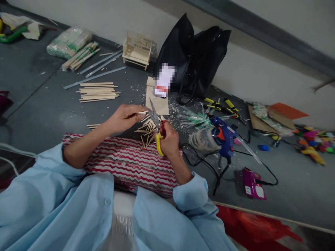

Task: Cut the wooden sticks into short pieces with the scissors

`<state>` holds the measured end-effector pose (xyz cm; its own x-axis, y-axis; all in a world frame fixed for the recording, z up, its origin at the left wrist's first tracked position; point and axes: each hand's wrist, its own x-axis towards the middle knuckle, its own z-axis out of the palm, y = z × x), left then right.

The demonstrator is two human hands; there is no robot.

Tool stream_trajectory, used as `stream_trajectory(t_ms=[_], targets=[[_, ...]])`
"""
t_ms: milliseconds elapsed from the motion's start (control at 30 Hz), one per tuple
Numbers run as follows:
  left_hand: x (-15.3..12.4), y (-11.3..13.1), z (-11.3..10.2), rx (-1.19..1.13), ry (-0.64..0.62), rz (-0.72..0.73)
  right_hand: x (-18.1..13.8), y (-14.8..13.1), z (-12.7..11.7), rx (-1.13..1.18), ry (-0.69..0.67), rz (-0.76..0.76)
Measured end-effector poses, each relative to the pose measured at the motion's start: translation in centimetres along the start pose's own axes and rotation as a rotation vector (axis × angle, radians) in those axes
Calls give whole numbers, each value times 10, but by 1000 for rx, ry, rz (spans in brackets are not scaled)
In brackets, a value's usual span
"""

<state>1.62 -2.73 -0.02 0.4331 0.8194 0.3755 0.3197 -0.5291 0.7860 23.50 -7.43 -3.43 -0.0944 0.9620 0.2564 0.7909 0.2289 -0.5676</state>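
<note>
My left hand (125,118) pinches a thin wooden stick (142,112), its end pointing right toward the blades. In my right hand (169,139) are scissors (154,112) with red and yellow handles, the blades parted and pointing up and left. The stick's tip lies at or close to the blades; I cannot tell whether they touch it. Below the scissors is a loose pile of short cut sticks (148,129). Longer sticks (98,92) lie side by side to the left, and a few more (92,126) show beyond my left forearm.
At the back stand a small wooden model bench (137,52) and a black bag (193,59). A blue glue gun (225,136), its cable, a plastic bottle (201,139) and a purple power box (253,184) are on the right. Wrapped stick bundles (81,55) lie back left.
</note>
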Motion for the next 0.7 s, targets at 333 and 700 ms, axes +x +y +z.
stream_trajectory(t_ms=[333,700], targets=[[-3,-3,2,88,14,147,-1,-3,-2,-55,-45,-42],[-4,-8,5,112,17,183,-3,-8,-6,-136,-21,-78]])
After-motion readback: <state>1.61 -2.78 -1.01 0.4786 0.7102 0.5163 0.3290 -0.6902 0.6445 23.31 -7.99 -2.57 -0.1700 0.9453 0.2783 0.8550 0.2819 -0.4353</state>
